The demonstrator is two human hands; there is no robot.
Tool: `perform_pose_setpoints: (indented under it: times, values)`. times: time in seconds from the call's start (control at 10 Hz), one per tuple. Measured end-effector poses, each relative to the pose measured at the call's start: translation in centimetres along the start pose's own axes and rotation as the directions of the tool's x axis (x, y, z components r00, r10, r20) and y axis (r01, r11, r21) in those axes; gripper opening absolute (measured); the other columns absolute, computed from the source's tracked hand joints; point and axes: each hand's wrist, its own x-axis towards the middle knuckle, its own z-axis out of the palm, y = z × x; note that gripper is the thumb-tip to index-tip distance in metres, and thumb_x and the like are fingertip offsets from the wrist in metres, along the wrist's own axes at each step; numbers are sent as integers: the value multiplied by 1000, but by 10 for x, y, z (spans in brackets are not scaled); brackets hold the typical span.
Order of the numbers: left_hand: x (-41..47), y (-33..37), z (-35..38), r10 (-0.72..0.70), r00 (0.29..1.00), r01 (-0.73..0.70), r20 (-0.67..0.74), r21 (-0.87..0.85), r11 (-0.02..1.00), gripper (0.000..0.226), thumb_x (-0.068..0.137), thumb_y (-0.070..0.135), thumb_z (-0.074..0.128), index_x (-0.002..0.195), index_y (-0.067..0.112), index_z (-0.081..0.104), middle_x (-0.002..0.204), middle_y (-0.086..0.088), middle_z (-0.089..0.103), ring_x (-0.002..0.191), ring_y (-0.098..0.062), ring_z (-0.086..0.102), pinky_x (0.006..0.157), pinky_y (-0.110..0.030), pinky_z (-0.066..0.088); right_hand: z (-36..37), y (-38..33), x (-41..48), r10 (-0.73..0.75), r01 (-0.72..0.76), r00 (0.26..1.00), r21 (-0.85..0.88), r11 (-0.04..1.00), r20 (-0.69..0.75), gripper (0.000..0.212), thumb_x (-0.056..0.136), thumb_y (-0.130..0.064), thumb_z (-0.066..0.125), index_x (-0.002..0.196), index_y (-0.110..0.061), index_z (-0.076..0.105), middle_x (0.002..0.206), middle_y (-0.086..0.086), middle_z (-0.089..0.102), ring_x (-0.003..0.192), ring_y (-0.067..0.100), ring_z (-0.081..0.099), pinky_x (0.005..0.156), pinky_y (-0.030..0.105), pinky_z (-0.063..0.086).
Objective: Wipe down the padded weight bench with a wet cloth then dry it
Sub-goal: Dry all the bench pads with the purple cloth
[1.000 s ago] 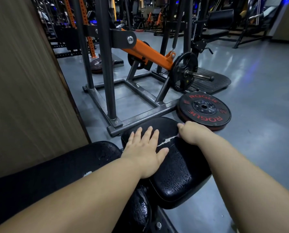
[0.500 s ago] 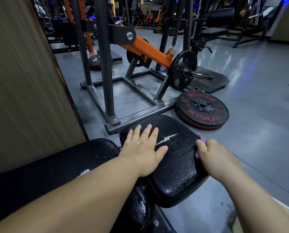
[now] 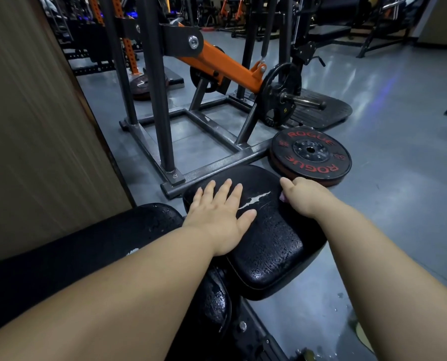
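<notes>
Left hand flat, right hand tight round cloth, on bench pad lengthwise ahead

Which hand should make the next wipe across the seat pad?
Right, probably. The right hand grips the pink cloth at the far right edge of the seat pad, while the left hand lies flat on the pad, holding nothing, and looks better suited to steadying it.

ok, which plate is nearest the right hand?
The red-lettered Rogue plate, flat on the floor beyond the right hand; the smaller black plate is mounted farther back.
</notes>
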Motion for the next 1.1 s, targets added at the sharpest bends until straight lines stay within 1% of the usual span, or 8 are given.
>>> perform_pose_setpoints:
  times: [0.3, 0.4, 0.5, 0.7, 0.8, 0.9, 1.0, 1.1]
  values:
    - [1, -2, 1, 12, 1000, -12, -20, -3, 1000, 68, 97, 62, 12, 154, 31, -8, 161, 8, -15, 147, -20, -20, 119, -40, -15, 41, 25, -71, 251, -81, 938, 553, 829, -240, 34, 97, -31, 34, 73, -17, 52, 68, -6, 59, 71, 21, 55, 65, 32, 41]
    - [1, -2, 3, 12, 999, -13, -38, -4, 1000, 68, 97, 62, 13, 154, 31, -7, 162, 8, -14, 147, -20, -19, 119, -40, -14, 22, 18, -52, 216, -146, 969, 424, 894, -122, 29, 98, -26, 34, 74, -22, 50, 58, -6, 60, 63, 17, 51, 46, 26, 39]
    - [1, -3, 4, 14, 999, -14, -45, -10, 1000, 67, 97, 62, 13, 154, 32, -6, 162, 8, -14, 147, -19, -19, 118, -40, -15, 4, 12, -17, 93, -91, 996, 110, 990, -8, 18, 98, -18, 41, 81, -14, 44, 99, 13, 61, 90, 30, 54, 72, 33, 43]
    - [1, -2, 3, 10, 999, -10, -50, -16, 1000, 67, 97, 62, 13, 154, 33, -5, 162, 9, -13, 147, -19, -18, 119, -40, -14, 8, 19, 1, 27, -15, 998, 218, 976, -54, 41, 100, -21, 30, 67, -17, 53, 82, 5, 59, 83, 27, 52, 75, 32, 39]
    - [1, -3, 5, 10, 998, -11, -58, -15, 1000, 67, 96, 62, 13, 154, 34, -5, 162, 9, -13, 147, -19, -18, 119, -40, -13, 30, 31, -23, 164, -36, 964, 510, 859, -208, 47, 99, -30, 34, 58, -16, 53, 68, -15, 62, 72, 21, 53, 66, 32, 37]
    - [2, -4, 7, 12, 998, -13, -62, -13, 1000, 67, 96, 63, 12, 154, 34, -6, 162, 9, -13, 147, -19, -18, 119, -41, -13, 60, 29, -68, 215, 189, 876, 718, 670, -432, 31, 102, -31, 32, 108, -31, 63, 60, -18, 52, 67, 12, 49, 61, 29, 38]
    - [2, -4, 7, 12, 998, -12, -66, -2, 1000, 67, 96, 63, 12, 154, 34, -6, 162, 9, -13, 147, -19, -18, 119, -41, -13, 101, 13, -109, 204, 384, 799, 742, 549, -565, 49, 101, -33, 26, 150, -34, 17, 94, -21, 57, 88, -11, 51, 75, 7, 39]
    - [2, -3, 6, 13, 998, -13, -65, -6, 1000, 67, 96, 63, 11, 154, 34, -6, 162, 9, -13, 148, -19, -18, 119, -41, -13, 132, 5, -115, 169, 462, 747, 685, 563, -643, 65, 96, -49, 24, 152, -31, -2, 159, -10, 16, 135, -10, 25, 109, 10, 20]
